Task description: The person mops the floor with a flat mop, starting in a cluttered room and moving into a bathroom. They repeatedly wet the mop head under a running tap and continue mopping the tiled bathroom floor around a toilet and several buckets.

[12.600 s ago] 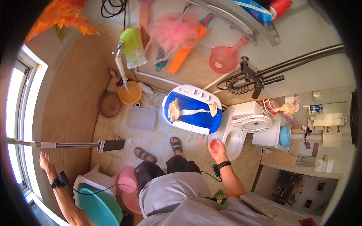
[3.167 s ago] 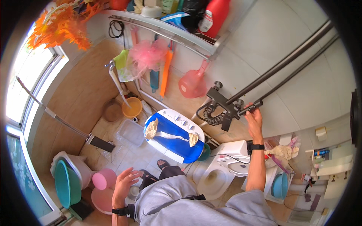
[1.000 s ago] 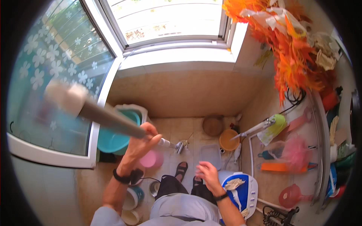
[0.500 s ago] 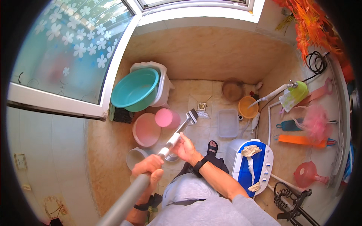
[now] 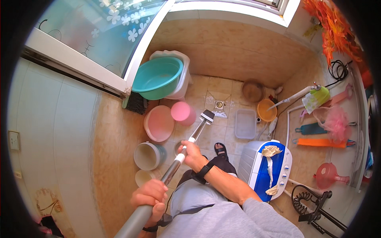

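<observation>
My left hand (image 5: 150, 198) wraps round the long grey and silver pole of a sponge mop (image 5: 171, 172), low in the view. Farther up, my right hand (image 5: 192, 154) is closed round the same pole, beside its white collars. From there the pole slants away to the dark mop head (image 5: 207, 116), held by thin metal rods. The head is close to the tiled floor (image 5: 214, 134), near the floor drain (image 5: 219, 104); I cannot tell whether it touches. Pink tubs (image 5: 159, 123) stand left of it, with a clear plastic bin (image 5: 245, 123) to its right.
A teal basin (image 5: 158, 77) rests on a white stool (image 5: 183, 83) at the far left. Pale buckets (image 5: 146, 155) stand nearer. On my right is a blue and white washing machine (image 5: 260, 174); an orange basin (image 5: 266, 111) sits by the wall. An open window sash (image 5: 83, 71) juts in.
My left hand has drawn back from the white collar, so more silver pole shows between my hands. My right hand's fingers have closed round the pole. The whole view has shifted.
</observation>
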A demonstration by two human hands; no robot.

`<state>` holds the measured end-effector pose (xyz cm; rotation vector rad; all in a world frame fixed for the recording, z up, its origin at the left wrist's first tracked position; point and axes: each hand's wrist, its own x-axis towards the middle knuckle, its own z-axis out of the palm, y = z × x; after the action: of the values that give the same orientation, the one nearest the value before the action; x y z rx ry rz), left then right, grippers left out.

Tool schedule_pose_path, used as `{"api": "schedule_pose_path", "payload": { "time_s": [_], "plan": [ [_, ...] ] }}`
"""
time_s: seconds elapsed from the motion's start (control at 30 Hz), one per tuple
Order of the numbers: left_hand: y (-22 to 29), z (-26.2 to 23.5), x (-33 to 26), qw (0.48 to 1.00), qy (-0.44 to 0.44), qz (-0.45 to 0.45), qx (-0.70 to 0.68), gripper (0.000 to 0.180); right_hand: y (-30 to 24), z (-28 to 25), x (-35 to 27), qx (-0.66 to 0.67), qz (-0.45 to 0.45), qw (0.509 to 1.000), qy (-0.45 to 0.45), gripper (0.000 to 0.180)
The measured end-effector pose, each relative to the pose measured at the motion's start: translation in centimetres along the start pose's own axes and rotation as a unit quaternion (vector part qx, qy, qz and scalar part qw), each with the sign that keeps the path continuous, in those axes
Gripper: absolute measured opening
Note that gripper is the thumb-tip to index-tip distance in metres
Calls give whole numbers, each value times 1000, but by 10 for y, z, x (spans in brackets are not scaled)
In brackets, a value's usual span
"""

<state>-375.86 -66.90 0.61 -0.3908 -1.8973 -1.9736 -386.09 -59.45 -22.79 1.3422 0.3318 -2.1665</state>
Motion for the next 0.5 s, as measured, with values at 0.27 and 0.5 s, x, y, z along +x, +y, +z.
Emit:
{"api": "schedule_pose_path", "payload": {
  "time_s": [0.27, 0.5],
  "plan": [
    [92, -16, 10, 987, 146, 63, -9, 25, -45, -5, 88, -92, -53, 994, -14, 15],
    [182, -27, 55, 986, 104, 131, -19, 25, -109, -13, 156, -63, -75, 995, 0, 20]
  ]
}}
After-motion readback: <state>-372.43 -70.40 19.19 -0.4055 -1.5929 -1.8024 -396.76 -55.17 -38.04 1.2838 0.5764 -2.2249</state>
